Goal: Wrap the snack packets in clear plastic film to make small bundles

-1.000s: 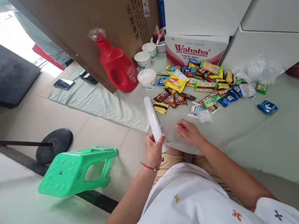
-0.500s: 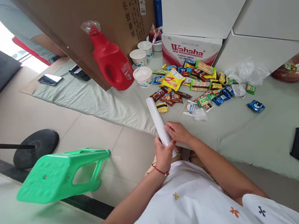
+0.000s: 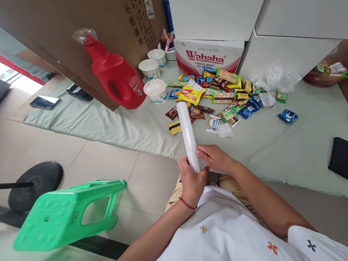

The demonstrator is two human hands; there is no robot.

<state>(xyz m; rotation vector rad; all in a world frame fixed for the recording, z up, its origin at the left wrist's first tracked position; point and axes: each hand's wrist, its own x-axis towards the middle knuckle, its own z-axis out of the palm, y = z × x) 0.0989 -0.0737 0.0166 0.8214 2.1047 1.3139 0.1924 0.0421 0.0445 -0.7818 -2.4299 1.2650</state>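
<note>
A long white roll [image 3: 187,133], glossy like plastic film or bags, stands tilted away from my body at the table's front edge. My left hand [image 3: 192,178] is wrapped around its lower end. On the roll's right side, the fingers of my right hand [image 3: 215,158] press against its surface. Just beyond the roll's top lies a spread of wrapped snacks [image 3: 223,97], among them a yellow wafer packet [image 3: 191,92] and a small yellow packet [image 3: 174,128]. The roll's bottom end is hidden by my left hand.
Three paper cups [image 3: 155,92] stand beside a red jug [image 3: 116,76] and a large cardboard box [image 3: 96,27]. A Wahaha carton [image 3: 208,56] backs the snacks. A black flat object [image 3: 343,158] lies right. A green stool [image 3: 68,214] is at left. Another person's arm [image 3: 36,59] shows behind the cardboard.
The roll has swung more upright, its top moving right in front of the snacks. Both hands keep hold of it. The whole view has shifted slightly.
</note>
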